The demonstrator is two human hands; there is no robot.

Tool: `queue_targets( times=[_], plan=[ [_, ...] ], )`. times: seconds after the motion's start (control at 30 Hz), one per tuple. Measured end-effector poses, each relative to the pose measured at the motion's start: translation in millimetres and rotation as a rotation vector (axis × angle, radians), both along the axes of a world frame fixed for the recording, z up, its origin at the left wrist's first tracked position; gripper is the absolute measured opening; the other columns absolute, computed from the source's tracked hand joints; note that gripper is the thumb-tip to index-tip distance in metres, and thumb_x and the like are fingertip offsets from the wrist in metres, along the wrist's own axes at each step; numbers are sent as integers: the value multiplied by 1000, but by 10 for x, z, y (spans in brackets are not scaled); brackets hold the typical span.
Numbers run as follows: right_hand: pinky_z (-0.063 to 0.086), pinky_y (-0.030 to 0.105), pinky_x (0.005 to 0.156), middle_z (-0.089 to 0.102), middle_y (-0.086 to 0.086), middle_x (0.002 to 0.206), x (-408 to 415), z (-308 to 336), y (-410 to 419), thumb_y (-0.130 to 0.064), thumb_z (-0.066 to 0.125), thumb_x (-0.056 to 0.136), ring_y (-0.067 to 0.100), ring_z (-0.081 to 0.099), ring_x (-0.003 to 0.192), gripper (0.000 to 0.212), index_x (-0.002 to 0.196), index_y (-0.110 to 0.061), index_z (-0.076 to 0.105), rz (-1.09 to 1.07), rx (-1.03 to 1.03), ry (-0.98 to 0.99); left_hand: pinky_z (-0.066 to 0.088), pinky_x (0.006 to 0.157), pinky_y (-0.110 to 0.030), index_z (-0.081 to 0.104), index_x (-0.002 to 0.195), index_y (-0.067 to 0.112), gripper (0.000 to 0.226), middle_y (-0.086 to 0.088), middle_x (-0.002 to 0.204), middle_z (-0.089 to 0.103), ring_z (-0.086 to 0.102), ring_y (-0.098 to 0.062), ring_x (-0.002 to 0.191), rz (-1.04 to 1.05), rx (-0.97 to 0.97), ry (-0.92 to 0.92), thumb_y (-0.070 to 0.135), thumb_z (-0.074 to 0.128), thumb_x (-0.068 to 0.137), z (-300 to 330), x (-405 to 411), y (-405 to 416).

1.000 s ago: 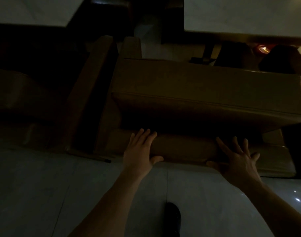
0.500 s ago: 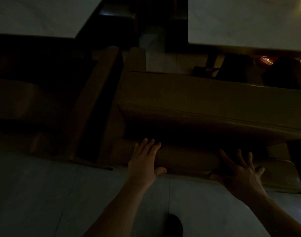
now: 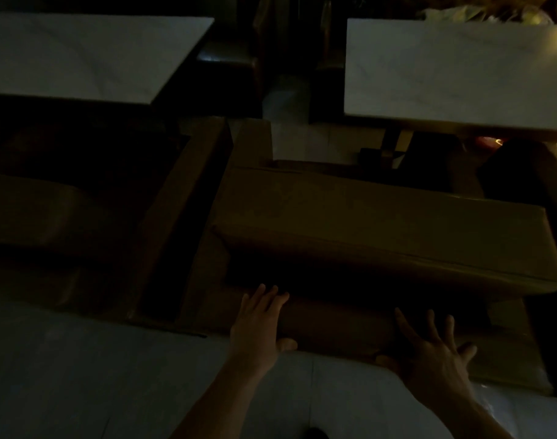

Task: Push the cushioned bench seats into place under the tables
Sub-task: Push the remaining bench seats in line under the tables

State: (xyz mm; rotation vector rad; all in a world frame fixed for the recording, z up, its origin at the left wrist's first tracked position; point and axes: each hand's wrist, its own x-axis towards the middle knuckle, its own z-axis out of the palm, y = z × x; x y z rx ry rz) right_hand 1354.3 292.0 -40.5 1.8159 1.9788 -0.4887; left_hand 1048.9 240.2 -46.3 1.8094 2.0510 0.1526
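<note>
A person's left hand (image 3: 258, 324) and right hand (image 3: 435, 359), fingers spread flat, are pressing the cushioned bench seat's (image 3: 381, 223) near edge; pushing evenly should be keeping it square under the table (image 3: 454, 68).

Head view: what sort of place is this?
Probably a dim restaurant or cafe dining area: two pale rectangular tables, tan cushioned bench seats beside them, and a pale tiled floor.

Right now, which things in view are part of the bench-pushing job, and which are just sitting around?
In the job:
- cushioned bench
- left hand flat on its low front edge
- right hand, fingers spread, on the same edge
- right table
- left table

Just there:
- second bench, left, in shadow
- small orange light under the right table
- floor tiles
</note>
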Motion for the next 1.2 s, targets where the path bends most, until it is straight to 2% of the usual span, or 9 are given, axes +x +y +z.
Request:
queue_targets(
  times=[0.17,0.4,0.5,0.6,0.67,0.87,1.0,1.1,1.2],
  plan=[
    [8,76,112,-19,10,164,-49,175,3,-88,35,76,45,-24,146,98,149,-51,-18,-5,-64,25,-9,120,-40,10,154,36,93,6,164,7,-7,-17,149,-38,-89,93,63,61,81,82,7,-16],
    [5,73,113,-22,9,164,34,406,98,-84,41,80,44,-25,146,97,151,-49,-17,3,-193,68,-1,121,-43,0,156,31,91,1,164,-4,-9,-21,149,-71,-285,150,69,47,87,339,86,119],
    [12,70,114,-9,7,166,85,526,154,-80,46,81,41,-11,150,93,154,-48,-2,-7,-199,116,5,121,-44,5,155,35,87,1,165,-2,-4,-22,150,-70,-330,134,72,44,87,470,153,102],
    [30,62,113,25,3,160,98,700,126,-79,47,81,32,24,146,80,149,-47,23,-23,-165,188,13,119,-43,13,154,37,86,3,164,4,3,-22,150,-73,-364,115,75,45,84,616,140,60],
    [39,51,108,37,0,153,96,854,74,-79,47,81,27,40,136,78,148,-42,29,-44,-153,201,16,119,-42,16,153,38,87,3,164,9,9,-23,149,-95,-370,103,78,45,82,749,117,60],
    [51,38,95,57,-2,136,-13,1357,-206,-73,55,83,22,57,120,71,143,-36,42,-81,-78,225,23,116,-39,20,152,37,92,4,159,24,28,-21,142,-173,-308,87,84,45,76,1339,-12,33],
    [52,32,88,61,-3,126,-185,1663,-480,-55,62,88,18,60,112,56,138,-35,48,-48,-45,216,30,112,-40,22,151,39,93,7,156,29,33,-18,138,-202,-310,14,84,49,74,1744,-182,-167],
    [53,34,88,61,-4,126,-306,1877,-638,-39,64,87,20,60,112,48,132,-35,52,-24,-2,222,29,113,-40,21,152,38,93,6,158,26,30,-19,140,-224,-274,2,81,52,75,2000,-300,-320],
    [52,38,93,59,-4,130,-342,2019,-821,-46,64,84,20,59,116,53,134,-37,50,-28,44,240,30,112,-40,21,151,38,93,6,159,25,30,-18,141,-244,-262,11,81,54,75,2193,-357,-447]
  ],
)
